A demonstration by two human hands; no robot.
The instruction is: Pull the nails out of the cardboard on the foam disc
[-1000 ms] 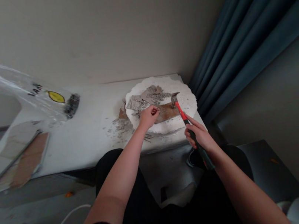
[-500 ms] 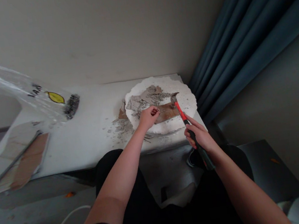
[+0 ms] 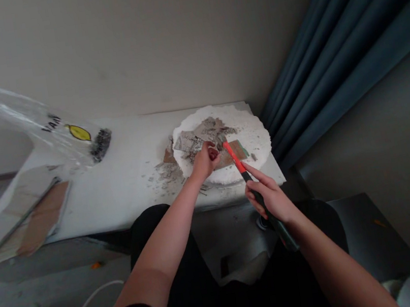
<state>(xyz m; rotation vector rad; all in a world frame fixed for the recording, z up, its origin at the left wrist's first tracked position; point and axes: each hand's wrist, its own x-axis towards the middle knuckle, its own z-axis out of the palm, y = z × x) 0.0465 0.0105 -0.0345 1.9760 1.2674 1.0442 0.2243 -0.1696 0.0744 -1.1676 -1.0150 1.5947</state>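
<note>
A red-handled hammer [image 3: 235,160] is gripped by the right hand [image 3: 270,197]; the left hand [image 3: 204,162] is pinched narrowly, apparently over plaster fragments [image 3: 188,141].

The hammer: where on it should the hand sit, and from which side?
Best held by its black grip, from the near side, fingers wrapped around it, as the right hand has it. The hammer slants away from there over the white foam disc, so that end is closest, and its head sits beside the left hand.
</note>
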